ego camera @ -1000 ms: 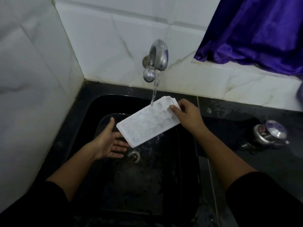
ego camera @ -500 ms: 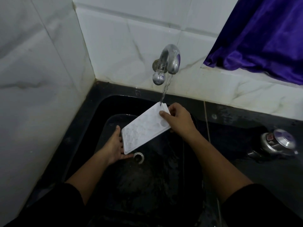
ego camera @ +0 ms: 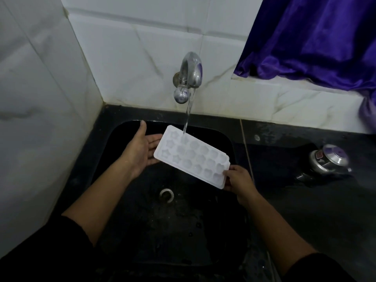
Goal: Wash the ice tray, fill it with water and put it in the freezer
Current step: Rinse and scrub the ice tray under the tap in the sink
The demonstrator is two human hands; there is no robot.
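Observation:
A white ice tray (ego camera: pixel 193 157) with star and flower moulds hangs over the black sink (ego camera: pixel 114 139), cavities up, tilted down to the right. My right hand (ego camera: pixel 238 181) pinches its near right corner. My left hand (ego camera: pixel 142 149) lies palm up with straight fingers beneath the tray's far left end. Water runs from the steel tap (ego camera: pixel 190 72) onto the tray's upper edge.
The sink drain (ego camera: pixel 166 195) lies below the tray. A dark counter (ego camera: pixel 305 200) runs to the right with a steel pressure-cooker lid (ego camera: pixel 327 159) on it. White marble tiles form the left and back walls. A purple curtain (ego camera: pixel 317 37) hangs at the upper right.
The tray has swung round: my right hand moved from its far end to the near right corner, and my left hand shifted up under the far left end. Cavities now face up.

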